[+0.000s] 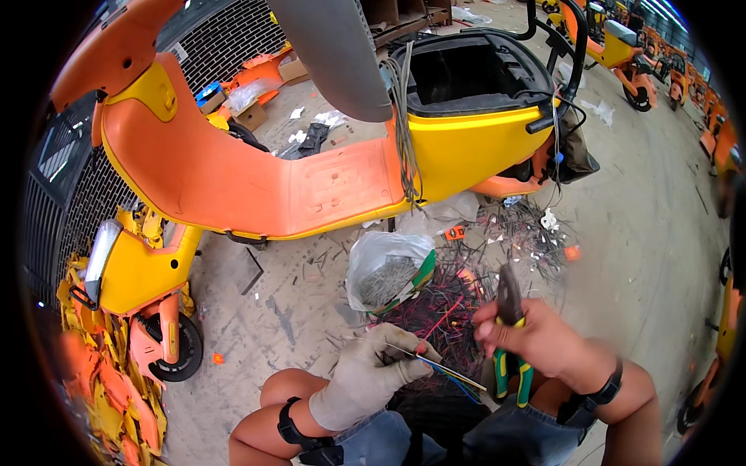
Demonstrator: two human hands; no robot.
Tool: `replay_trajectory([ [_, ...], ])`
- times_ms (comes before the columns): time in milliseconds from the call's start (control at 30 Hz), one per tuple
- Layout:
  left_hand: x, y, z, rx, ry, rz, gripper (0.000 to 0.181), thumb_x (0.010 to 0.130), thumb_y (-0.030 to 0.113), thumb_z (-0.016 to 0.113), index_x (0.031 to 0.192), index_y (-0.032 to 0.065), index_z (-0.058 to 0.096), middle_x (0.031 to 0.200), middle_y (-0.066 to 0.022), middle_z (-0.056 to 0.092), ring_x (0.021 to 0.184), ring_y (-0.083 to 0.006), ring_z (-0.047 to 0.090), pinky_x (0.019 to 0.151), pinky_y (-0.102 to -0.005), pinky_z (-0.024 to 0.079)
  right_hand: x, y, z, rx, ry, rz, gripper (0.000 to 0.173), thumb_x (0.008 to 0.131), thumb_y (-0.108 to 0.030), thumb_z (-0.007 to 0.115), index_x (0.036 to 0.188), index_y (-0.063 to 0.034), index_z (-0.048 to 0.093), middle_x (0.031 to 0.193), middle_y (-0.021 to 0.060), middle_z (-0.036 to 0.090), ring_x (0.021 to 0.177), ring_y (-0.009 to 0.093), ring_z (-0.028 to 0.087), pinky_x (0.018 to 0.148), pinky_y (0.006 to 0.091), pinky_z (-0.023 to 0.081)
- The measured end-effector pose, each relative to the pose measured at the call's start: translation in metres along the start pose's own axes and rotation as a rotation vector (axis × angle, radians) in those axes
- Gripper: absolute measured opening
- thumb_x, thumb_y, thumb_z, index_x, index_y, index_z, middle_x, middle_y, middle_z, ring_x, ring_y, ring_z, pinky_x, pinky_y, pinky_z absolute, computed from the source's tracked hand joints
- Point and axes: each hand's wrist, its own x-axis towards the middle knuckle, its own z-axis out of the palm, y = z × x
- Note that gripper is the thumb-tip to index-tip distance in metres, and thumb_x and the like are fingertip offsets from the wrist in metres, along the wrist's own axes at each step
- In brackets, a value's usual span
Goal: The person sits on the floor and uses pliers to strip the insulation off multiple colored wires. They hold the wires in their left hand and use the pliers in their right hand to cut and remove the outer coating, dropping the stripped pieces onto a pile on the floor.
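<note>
My left hand (364, 373), in a pale work glove, pinches a small bunch of thin electrical wires (457, 376) between thumb and fingers. White, yellow and blue strands point to the lower right, while a red one sticks up from the grip. My bare right hand (539, 341) holds combination pliers (510, 300) with green and yellow handles. Their dark jaws point upward, apart from the wires; whether the jaws are open is not clear. Below and between the hands lies a heap of red and black wire scraps (422, 317) on the floor.
An open bag (387, 268) filled with fine grey strands stands beyond my hands. Behind it is an orange and yellow scooter (338, 180) with its seat raised and grey cables (402, 116) draped over it. Scooter panels (116, 384) are piled at left.
</note>
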Motion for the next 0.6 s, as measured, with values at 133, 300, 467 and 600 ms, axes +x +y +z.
replay_trajectory([
  [133,0.002,-0.004,0.005,0.003,-0.004,-0.005,0.024,0.085,0.003,0.076,0.104,0.0022,0.061,0.097,-0.0074,0.072,0.082,-0.0091,0.067,0.071,-0.0248,0.055,-0.005,0.008,0.007,-0.394,-0.271,-0.193,0.039,0.095,-0.018,0.067,0.125,0.0042,0.055,0.105,0.0118,0.069,0.098,0.024,0.066,0.086,0.0352,0.051],
  [300,-0.001,-0.01,0.007,0.085,-0.054,-0.025,0.024,0.084,0.005,0.078,0.103,0.0036,0.064,0.093,-0.0045,0.071,0.081,-0.0086,0.067,0.069,-0.0236,0.055,-0.003,0.018,0.02,-0.558,-0.314,-0.222,0.051,0.092,-0.017,0.068,0.134,0.0042,0.048,0.113,0.0235,0.062,0.104,0.037,0.063,0.087,0.04,0.05],
  [467,0.0,0.002,0.018,0.125,-0.082,-0.115,0.025,0.085,0.006,0.077,0.106,0.0014,0.064,0.092,-0.0045,0.07,0.08,-0.0091,0.068,0.068,-0.0233,0.054,0.001,0.018,0.023,-0.542,-0.261,-0.334,0.057,0.09,-0.011,0.068,0.139,0.0037,0.043,0.116,0.0227,0.06,0.104,0.037,0.062,0.089,0.0397,0.05],
  [600,0.0,0.008,0.019,0.161,-0.123,-0.22,0.025,0.089,0.004,0.072,0.108,-0.0011,0.058,0.09,-0.0067,0.07,0.078,-0.0102,0.068,0.066,-0.0236,0.054,0.002,0.014,0.025,-0.575,-0.253,-0.414,0.063,0.085,-0.003,0.066,0.142,0.0039,0.04,0.121,0.0234,0.057,0.112,0.039,0.058,0.096,0.0398,0.047],
])
